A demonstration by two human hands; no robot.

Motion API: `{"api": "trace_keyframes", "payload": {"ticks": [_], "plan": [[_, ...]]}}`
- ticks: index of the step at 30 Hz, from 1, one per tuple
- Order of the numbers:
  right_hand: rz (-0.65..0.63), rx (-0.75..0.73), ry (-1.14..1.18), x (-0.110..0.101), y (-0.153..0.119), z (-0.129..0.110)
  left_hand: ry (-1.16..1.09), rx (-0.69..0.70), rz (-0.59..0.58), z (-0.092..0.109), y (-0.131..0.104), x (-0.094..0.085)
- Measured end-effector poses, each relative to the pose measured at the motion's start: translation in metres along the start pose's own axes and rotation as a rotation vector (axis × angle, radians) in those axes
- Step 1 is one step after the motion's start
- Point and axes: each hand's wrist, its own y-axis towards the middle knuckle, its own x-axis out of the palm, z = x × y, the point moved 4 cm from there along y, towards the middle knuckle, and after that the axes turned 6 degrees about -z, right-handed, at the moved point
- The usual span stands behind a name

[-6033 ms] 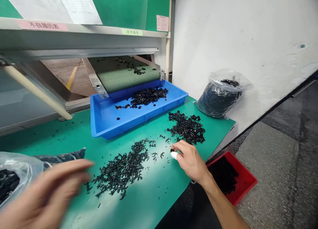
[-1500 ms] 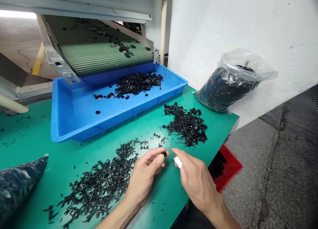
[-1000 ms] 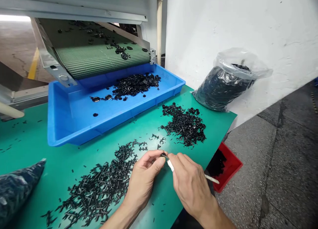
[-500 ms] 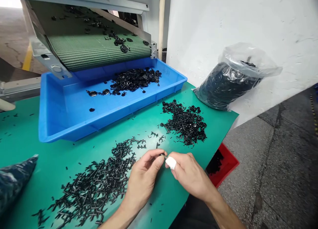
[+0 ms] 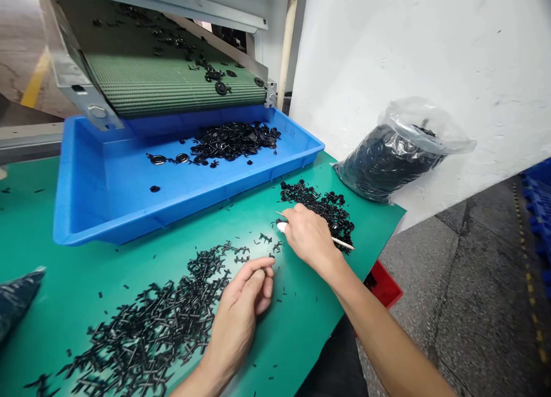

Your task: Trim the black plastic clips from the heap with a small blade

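Observation:
My left hand (image 5: 243, 305) is over the green table (image 5: 301, 334), its fingers curled closed; whatever they pinch is too small to name. My right hand (image 5: 307, 236) is closed on a thin pointed stick (image 5: 343, 244) whose tip shows past the palm, with white wrapping (image 5: 282, 227) on a finger. It is at the near left side of a pile of small black parts (image 5: 340, 210). Left of my left hand spreads a larger heap of black branched pieces (image 5: 159, 322).
A blue tray (image 5: 193, 205) with black parts stands beneath a green conveyor belt (image 5: 172, 87). A clear bag of black parts (image 5: 387, 159) leans on the white wall (image 5: 413, 41). A red bin (image 5: 386, 285) sits below the table's right edge. Another bag (image 5: 17, 299) lies at left.
My right hand has moved up and away from my left hand to the pile of black parts, and the stick now shows. My left hand has shifted slightly left. The camera view has turned a little.

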Motion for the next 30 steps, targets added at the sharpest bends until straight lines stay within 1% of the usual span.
{"api": "trace_keyframes", "payload": {"ticks": [2, 3, 5, 7, 8, 10, 12, 15, 18, 22, 24, 27, 30], "plan": [[-0.020, -0.017, -0.022, 0.002, 0.011, -0.005, -0.015, 0.006, -0.012, 0.001, 0.000, 0.000], [-0.024, -0.029, -0.026, 0.001, 0.012, -0.007, -0.014, 0.014, -0.019, 0.002, 0.000, 0.001], [-0.022, -0.064, -0.023, -0.003, 0.004, -0.010, -0.016, 0.025, -0.032, 0.003, 0.001, 0.003], [-0.019, -0.121, 0.014, -0.008, -0.013, -0.012, -0.046, 0.035, -0.033, 0.005, 0.002, 0.005], [-0.026, -0.174, 0.055, -0.009, -0.024, -0.014, -0.067, 0.037, -0.033, 0.006, 0.002, 0.005], [-0.041, -0.285, 0.249, -0.011, -0.046, -0.017, -0.093, 0.038, -0.037, 0.007, 0.003, 0.006], [-0.051, -0.309, 0.360, -0.010, -0.064, -0.018, -0.087, 0.023, -0.045, 0.006, 0.004, 0.005], [-0.048, -0.299, 0.416, -0.006, -0.079, -0.018, -0.059, -0.015, -0.054, 0.004, 0.004, 0.003], [-0.037, -0.271, 0.407, -0.002, -0.089, -0.015, -0.038, -0.033, -0.054, 0.003, 0.004, 0.001], [0.102, -0.171, 0.327, 0.004, -0.102, -0.008, -0.002, -0.035, -0.012, 0.002, 0.003, -0.001], [0.143, -0.150, 0.291, 0.008, -0.109, -0.009, 0.019, -0.026, -0.004, 0.002, 0.003, -0.001], [0.136, -0.143, 0.230, 0.015, -0.113, -0.013, 0.048, -0.013, -0.003, 0.002, 0.003, -0.001], [0.149, -0.141, 0.193, 0.017, -0.113, -0.016, 0.068, -0.010, -0.017, 0.001, 0.003, -0.002]]}}
